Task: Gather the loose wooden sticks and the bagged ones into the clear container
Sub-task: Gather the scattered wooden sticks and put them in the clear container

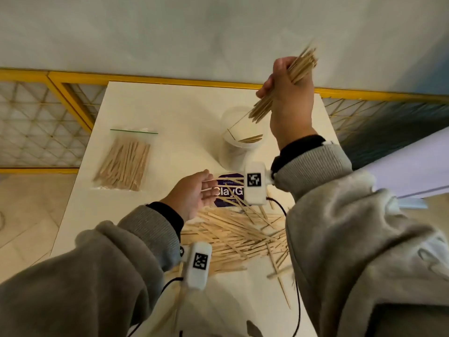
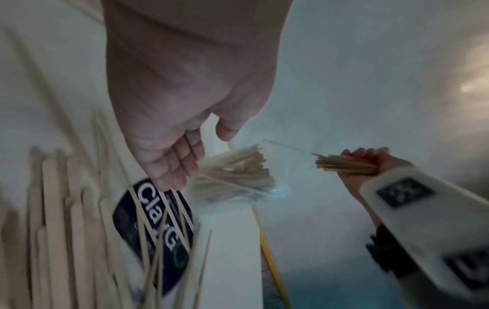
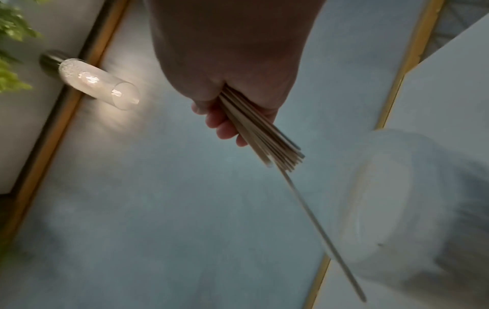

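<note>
Right hand fists a light, stiff, slippery stick bundle mid-length above clear container, left hand loosely spread, holding nothing; one skewer already slipping.

A dark purple packet lying on the table under loose sticks reads "ClayG" in big white letters, the rest hidden. The smaller lines on it are too blurred to read. Each wrist unit carries a black-and-white square code marker, not letters.

White table: sticks, bag, container
</note>
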Tool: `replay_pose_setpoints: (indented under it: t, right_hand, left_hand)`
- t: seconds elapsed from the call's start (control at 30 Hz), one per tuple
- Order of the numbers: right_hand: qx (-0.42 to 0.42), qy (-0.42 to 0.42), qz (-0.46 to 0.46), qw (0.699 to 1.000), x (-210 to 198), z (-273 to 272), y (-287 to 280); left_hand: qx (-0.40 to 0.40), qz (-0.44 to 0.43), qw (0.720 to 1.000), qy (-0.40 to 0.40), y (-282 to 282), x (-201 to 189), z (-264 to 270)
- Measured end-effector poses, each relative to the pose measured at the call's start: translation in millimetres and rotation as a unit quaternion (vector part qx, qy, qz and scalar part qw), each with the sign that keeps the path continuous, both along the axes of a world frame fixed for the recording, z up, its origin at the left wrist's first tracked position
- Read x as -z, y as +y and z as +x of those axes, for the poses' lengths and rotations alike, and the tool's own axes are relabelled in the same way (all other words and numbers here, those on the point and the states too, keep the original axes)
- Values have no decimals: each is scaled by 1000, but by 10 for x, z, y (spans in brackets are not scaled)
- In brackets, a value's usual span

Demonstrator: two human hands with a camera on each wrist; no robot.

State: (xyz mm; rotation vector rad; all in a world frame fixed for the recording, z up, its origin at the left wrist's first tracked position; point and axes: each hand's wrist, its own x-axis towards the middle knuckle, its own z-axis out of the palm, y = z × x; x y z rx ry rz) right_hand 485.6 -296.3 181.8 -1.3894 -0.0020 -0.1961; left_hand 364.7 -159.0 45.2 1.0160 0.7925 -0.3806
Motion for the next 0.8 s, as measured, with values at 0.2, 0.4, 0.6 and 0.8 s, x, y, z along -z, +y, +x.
replay_pose_setpoints:
  t: [0.2,0.4,0.6,0.8]
  right_hand:
    - [-5,81,-76,994,436,359,112]
    - [-71,64,-118,988,622,378,-2]
    - [20,20,-134,991,694,249,-398]
    - [-66,237,-359,900,1519,-366,-933]
  left_hand:
    - [107,271,954,-66,148,176,190]
    - [163,470,858,-126,168,375,332]
    - [257,532,790,-162,142,488,316]
    - [487,571,634,-187,21,648,121]
